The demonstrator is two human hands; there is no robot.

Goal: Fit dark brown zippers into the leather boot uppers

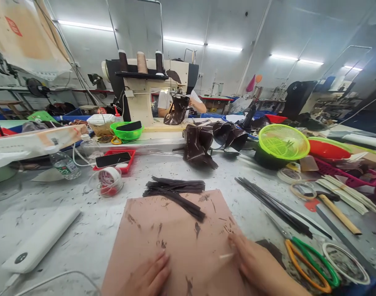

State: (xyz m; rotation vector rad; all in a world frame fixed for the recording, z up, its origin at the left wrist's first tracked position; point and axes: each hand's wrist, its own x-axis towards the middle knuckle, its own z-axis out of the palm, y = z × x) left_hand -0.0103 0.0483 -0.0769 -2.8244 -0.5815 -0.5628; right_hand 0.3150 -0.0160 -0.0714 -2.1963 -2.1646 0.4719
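Note:
A pinkish-brown board (175, 230) lies before me on the worktable, with dark scraps and marks scattered over it. My left hand (152, 273) rests flat on its lower part, fingers stretched out and holding nothing. At the board's right edge is my right hand (255, 261), slightly blurred, its fingers extended along the surface with no object visible in them. A faint pale streak shows beside those fingers; I cannot make out what it is. Across the board's far edge lies a loose pile of dark strips (175, 191), some reaching onto the board.
To the right lie longer dark strips (274, 205), scissors (311, 263) with orange and green handles, and a wooden-handled hammer (340, 213). A white power bank (41, 242) sits left. Behind are dark leather pieces (198, 144), a green basket (283, 142) and a person at a sewing machine (138, 98).

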